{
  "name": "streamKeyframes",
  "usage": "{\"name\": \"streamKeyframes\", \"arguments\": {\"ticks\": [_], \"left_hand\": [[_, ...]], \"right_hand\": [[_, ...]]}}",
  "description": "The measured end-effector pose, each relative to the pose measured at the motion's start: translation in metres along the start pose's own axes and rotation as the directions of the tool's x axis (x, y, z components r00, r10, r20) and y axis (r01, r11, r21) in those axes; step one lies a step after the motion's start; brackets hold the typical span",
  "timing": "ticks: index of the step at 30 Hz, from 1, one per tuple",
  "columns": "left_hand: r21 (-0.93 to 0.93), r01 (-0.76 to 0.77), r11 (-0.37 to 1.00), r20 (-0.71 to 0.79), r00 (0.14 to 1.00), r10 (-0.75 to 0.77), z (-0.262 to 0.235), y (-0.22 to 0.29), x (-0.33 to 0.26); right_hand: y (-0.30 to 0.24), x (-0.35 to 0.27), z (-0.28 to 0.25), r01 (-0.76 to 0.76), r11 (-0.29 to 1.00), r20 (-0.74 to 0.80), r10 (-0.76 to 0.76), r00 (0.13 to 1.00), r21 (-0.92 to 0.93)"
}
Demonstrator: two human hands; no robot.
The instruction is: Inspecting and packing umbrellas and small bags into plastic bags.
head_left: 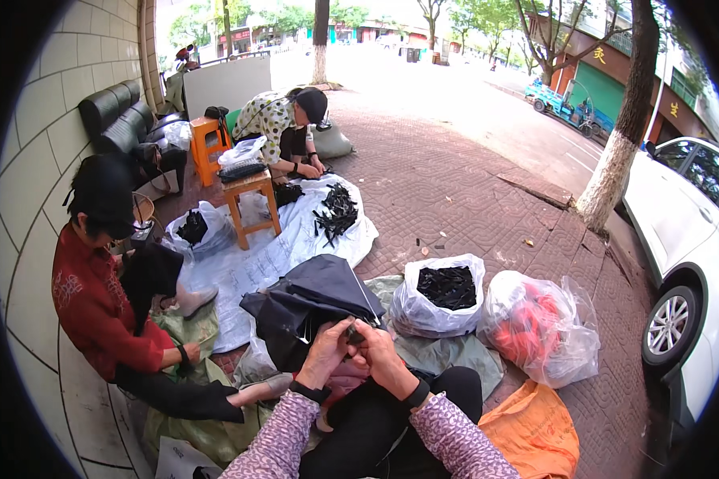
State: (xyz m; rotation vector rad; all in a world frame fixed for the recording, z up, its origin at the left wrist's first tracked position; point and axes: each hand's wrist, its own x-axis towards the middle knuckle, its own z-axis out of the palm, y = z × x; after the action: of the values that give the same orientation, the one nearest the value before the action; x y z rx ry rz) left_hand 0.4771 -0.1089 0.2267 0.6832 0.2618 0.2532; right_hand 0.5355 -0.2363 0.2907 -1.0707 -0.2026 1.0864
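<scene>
So from my end of the feed, the thing to look at is a small dark piece [355, 335], held up between both hands near the middle. Too small and half covered, so I can't tell what it is. My wearer's left hand [323, 356] and right hand [382, 361] meet around it, fingers curled in and pinched close, the fingertips on the piece from either side. Can't tell which one carries the weight.

Just beyond the hands there's a rumpled black cloth [315, 297]. To the right of that sits a white plastic bag [435, 321] full of black strips [446, 287], and right next to it a clear bag [571, 339] with red stuff inside. Near right, an orange sack [531, 431] lies flat on the paving.

Over on the left, a person in a red top [96, 307] sits bent forward. Further off, a person in a dotted shirt [265, 120] leans over a white sheet [236, 295] with a loose black heap [338, 211] on it, a wooden stool [248, 188] nearby. Far right, a white car [655, 199] is parked past a tree trunk [615, 164].
</scene>
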Motion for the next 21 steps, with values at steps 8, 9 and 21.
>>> {"name": "streamKeyframes", "arguments": {"ticks": [8,9,21], "left_hand": [[-0.054,0.105,0.993,0.103,0.99,-0.099,0.004,0.011,-0.016],[-0.001,0.104,0.995,0.067,0.992,-0.103,0.002,0.012,-0.016],[0.184,0.044,0.982,-0.076,0.997,-0.03,0.0,0.017,-0.029]], "right_hand": [[-0.007,-0.007,0.005,-0.027,0.997,0.019,0.029,0.999,-0.068],[-0.003,-0.005,0.003,-0.047,0.998,0.009,0.048,0.999,-0.044],[0.011,0.0,0.004,-0.094,0.995,0.005,0.094,0.996,-0.019]]}}
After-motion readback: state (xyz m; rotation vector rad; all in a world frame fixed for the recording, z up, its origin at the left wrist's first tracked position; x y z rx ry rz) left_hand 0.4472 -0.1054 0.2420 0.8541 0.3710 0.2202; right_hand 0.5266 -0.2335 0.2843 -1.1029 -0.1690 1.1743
